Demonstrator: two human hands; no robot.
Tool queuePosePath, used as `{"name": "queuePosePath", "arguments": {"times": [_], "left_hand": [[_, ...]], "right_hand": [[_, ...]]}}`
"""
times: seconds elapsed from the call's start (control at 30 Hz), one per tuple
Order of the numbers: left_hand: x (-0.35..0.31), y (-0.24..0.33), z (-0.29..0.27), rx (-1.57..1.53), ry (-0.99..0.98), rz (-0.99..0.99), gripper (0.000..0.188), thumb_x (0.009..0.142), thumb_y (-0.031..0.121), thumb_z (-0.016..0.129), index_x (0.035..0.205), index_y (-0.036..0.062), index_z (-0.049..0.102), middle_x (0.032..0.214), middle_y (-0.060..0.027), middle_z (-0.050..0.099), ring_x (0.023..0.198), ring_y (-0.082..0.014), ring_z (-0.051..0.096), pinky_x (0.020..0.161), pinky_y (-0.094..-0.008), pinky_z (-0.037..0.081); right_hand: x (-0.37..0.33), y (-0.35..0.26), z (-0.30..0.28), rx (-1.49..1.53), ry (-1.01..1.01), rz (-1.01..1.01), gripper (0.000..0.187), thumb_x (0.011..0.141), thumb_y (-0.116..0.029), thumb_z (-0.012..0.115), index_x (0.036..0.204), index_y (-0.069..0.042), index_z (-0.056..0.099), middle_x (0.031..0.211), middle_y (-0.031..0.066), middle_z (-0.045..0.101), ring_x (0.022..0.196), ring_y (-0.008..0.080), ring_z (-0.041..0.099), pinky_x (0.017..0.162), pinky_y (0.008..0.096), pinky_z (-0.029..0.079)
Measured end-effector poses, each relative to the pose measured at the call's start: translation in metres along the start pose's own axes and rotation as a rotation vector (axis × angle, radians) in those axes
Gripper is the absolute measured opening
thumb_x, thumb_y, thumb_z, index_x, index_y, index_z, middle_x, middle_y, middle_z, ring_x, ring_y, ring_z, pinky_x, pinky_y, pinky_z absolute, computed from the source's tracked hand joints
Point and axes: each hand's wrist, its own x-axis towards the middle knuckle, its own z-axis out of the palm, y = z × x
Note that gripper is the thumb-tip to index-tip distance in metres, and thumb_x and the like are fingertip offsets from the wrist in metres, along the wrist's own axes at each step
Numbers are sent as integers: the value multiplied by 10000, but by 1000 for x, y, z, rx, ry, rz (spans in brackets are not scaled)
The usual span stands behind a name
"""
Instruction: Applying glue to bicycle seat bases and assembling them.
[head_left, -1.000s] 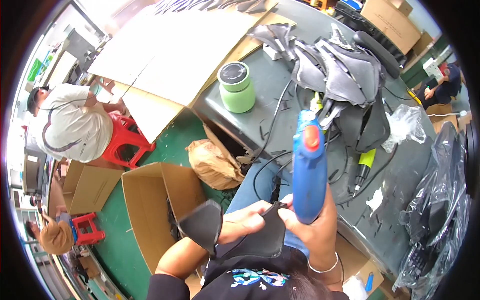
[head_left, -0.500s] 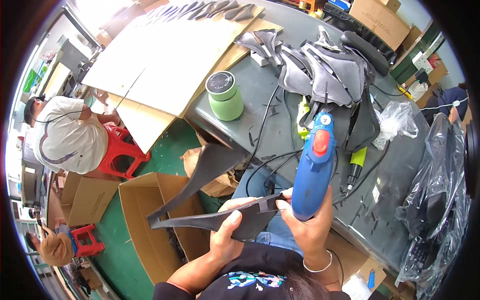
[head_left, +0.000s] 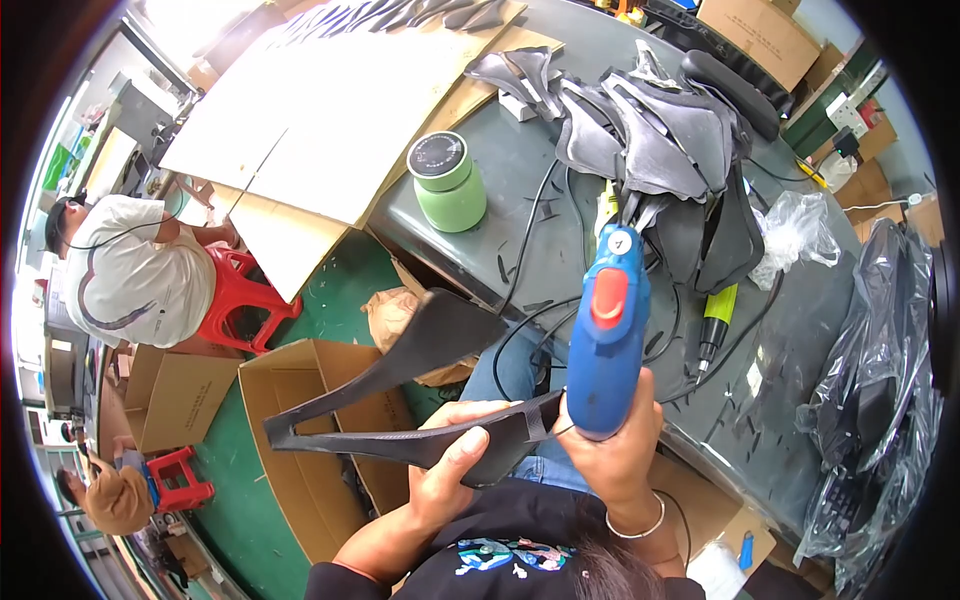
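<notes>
My left hand (head_left: pixel 440 482) is closed on a black V-shaped flexible piece (head_left: pixel 375 442), its thumb on top near the wide end. One arm of the piece rises toward the table edge and the other lies across my lap. Wrapped in my right hand (head_left: pixel 612 462) is a blue handheld power tool (head_left: pixel 606 375) with a red button, standing nearly upright. The tool's lower end is beside the wide end of the black piece; whether the two touch I cannot tell. My right fingers are partly hidden behind the tool.
On the grey table (head_left: pixel 540 240) are a green jar (head_left: pixel 447 190), a pile of grey and black moulded pieces (head_left: pixel 670 140), a lime-green tool (head_left: pixel 716 325), cables and black scraps. An open cardboard box (head_left: pixel 300 480) stands at left. Two people sit farther left on red stools (head_left: pixel 240 300).
The black piece and my left hand have shifted slightly left. My right hand and the blue tool have also moved a little left, and the right thumb now shows less.
</notes>
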Motion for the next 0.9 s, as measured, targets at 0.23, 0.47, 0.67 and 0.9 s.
{"name": "queuePosePath", "arguments": {"times": [0.23,0.47,0.67,0.9], "left_hand": [[4,-12,-2,-134,177,-99,386,827,299,530,1051,-15,526,991,-151,602,846,-214,586,759,-313,487],[22,0,-7,-218,310,247,425,873,343,493,1202,77,450,1079,-176,577,907,-284,591,720,-385,494],[32,10,-8,-159,379,550,438,884,391,479,1210,103,438,1035,-152,575,838,-268,590,685,-369,484],[35,2,-16,-140,287,689,452,874,373,476,1193,59,416,1144,-197,532,986,-318,570,828,-444,499]], "right_hand": [[11,9,-5,482,-82,285,389,686,-77,755,950,10,483,753,101,648,665,201,657,616,282,498],[-10,-9,-3,187,-199,166,482,662,-174,815,964,11,488,694,135,619,559,227,626,544,306,489],[-33,-5,10,-90,-300,-143,524,615,-177,832,946,5,469,635,101,583,520,212,606,495,295,471],[-29,-13,13,-50,-300,-195,515,543,-123,794,936,21,494,623,116,572,538,301,591,523,359,477]]}}
